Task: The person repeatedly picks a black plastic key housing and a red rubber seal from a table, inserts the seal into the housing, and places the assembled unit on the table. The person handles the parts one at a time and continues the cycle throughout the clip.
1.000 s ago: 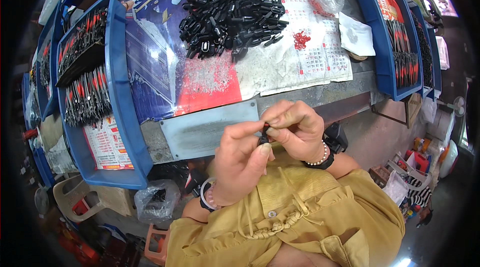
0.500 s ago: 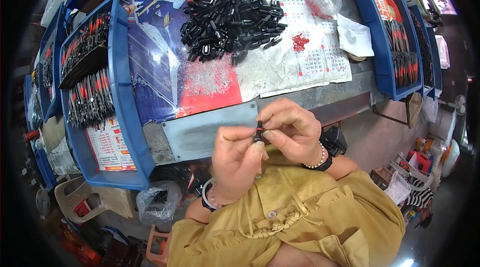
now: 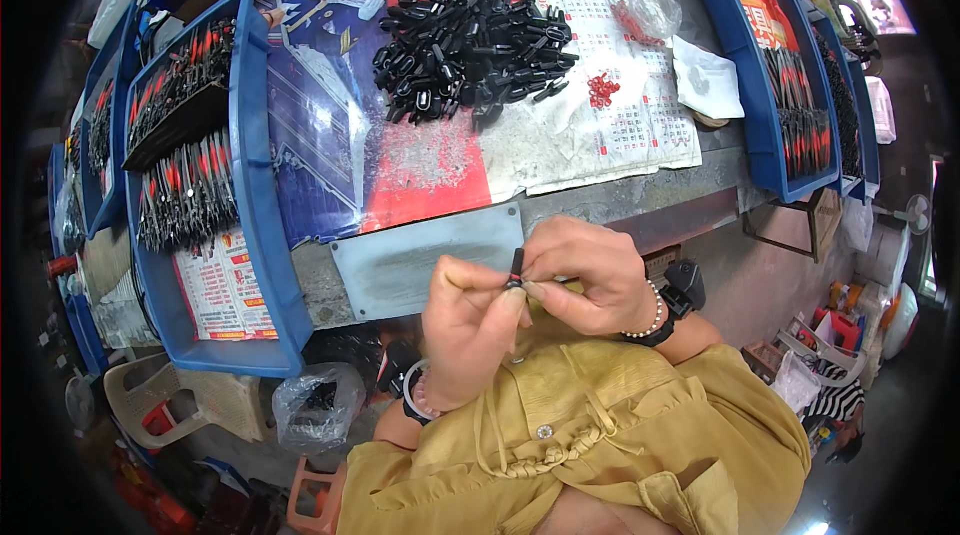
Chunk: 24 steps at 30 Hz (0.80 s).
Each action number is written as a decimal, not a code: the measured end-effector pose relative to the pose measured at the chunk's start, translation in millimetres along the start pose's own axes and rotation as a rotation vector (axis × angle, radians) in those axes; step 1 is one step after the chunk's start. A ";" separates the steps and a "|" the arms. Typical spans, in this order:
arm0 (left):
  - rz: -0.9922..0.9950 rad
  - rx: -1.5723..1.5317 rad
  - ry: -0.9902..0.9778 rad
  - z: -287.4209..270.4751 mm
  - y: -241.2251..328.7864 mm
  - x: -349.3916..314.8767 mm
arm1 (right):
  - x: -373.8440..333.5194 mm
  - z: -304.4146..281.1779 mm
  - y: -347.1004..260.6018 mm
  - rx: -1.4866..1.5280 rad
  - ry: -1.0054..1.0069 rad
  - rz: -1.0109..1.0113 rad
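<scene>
Both hands working close to the chest, over the near edge of the surface [image 3: 620, 200]. Left hand [image 3: 468, 330] and right hand [image 3: 590, 275] are meeting at a small black piece [image 3: 516, 270] with a red band; both grips are pinching it together between fingertips, piece standing nearly upright. Right wrist is wearing a bead bracelet [image 3: 648, 320] (dark band beside it). Just beyond, a grey metal plate [image 3: 425, 260] is lying at the edge. Farther out, a heap of black parts [image 3: 470, 45] is sitting on calendar paper [image 3: 600, 125], small red bits [image 3: 600, 90] beside it. Blue trays [image 3: 255, 185] of finished pieces are flanking both sides.
</scene>
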<state>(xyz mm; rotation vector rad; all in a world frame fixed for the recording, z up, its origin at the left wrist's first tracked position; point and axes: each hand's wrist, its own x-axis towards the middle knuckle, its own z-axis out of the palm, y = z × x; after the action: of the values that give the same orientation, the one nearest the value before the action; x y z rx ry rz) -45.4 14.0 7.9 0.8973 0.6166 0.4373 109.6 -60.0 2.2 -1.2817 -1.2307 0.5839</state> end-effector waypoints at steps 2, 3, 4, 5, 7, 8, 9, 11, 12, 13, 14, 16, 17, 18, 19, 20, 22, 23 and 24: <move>-0.046 -0.053 0.010 -4.8 2.2 1.4 | 6.9 -0.4 -0.7 -0.040 -0.025 0.051; -0.063 -0.082 0.015 -7.5 2.8 4.0 | 12.5 -2.5 1.2 -0.065 -0.038 0.089; -0.083 -0.126 0.027 -9.8 3.9 6.0 | 19.4 -5.2 4.5 -0.087 -0.053 0.133; -0.085 -0.099 0.027 -11.9 5.2 7.2 | 28.5 -5.8 11.6 -0.105 0.026 0.210; -0.093 -0.081 0.046 -16.4 8.8 8.7 | 46.8 -10.2 25.3 -0.301 0.075 0.267; -0.091 -0.074 0.058 -19.0 10.5 9.5 | 55.7 -11.9 32.5 -0.409 0.008 0.202; -0.095 -0.060 0.068 -21.7 12.6 9.4 | 63.5 -11.6 39.3 -0.515 -0.061 0.135; -0.109 -0.048 0.096 -27.2 16.1 9.5 | 73.7 -6.4 49.3 -0.704 -0.120 0.041; -0.107 -0.059 0.100 -29.4 17.3 8.9 | 78.4 -3.6 53.8 -0.829 -0.160 0.009; -0.108 -0.070 0.108 -31.4 18.1 8.1 | 82.0 -1.2 57.4 -0.960 -0.206 -0.009; -0.111 -0.081 0.122 -33.3 18.6 7.7 | 84.9 -0.7 59.7 -1.083 -0.282 -0.078; -0.100 -0.083 0.134 -35.5 17.4 7.5 | 89.3 3.1 65.0 -1.105 -0.316 -0.119; -0.099 -0.085 0.141 -36.8 16.8 7.5 | 91.3 4.4 67.5 -1.120 -0.336 -0.134; -0.096 -0.103 0.124 -39.0 16.6 7.1 | 93.2 3.9 69.3 -1.110 -0.341 -0.170; -0.094 -0.120 0.105 -41.3 16.4 7.1 | 94.2 3.3 70.2 -1.085 -0.342 -0.165; -0.095 -0.140 0.086 -43.0 15.9 7.2 | 95.3 2.0 70.3 -1.063 -0.341 -0.158; -0.092 -0.198 0.069 -45.2 14.1 8.1 | 96.5 -1.0 67.1 -0.952 -0.298 -0.151; -0.088 -0.231 0.063 -45.7 12.9 8.9 | 97.0 -1.5 64.3 -0.861 -0.258 -0.153; -0.064 -0.273 0.061 -45.0 10.9 10.3 | 97.6 -2.1 60.8 -0.791 -0.240 -0.108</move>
<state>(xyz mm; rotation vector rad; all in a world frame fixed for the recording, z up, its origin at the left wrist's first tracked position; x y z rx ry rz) -68.5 52.5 -7.6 0.6045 0.6221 0.4795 159.4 41.5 -19.2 -1.8081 -1.8178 0.1591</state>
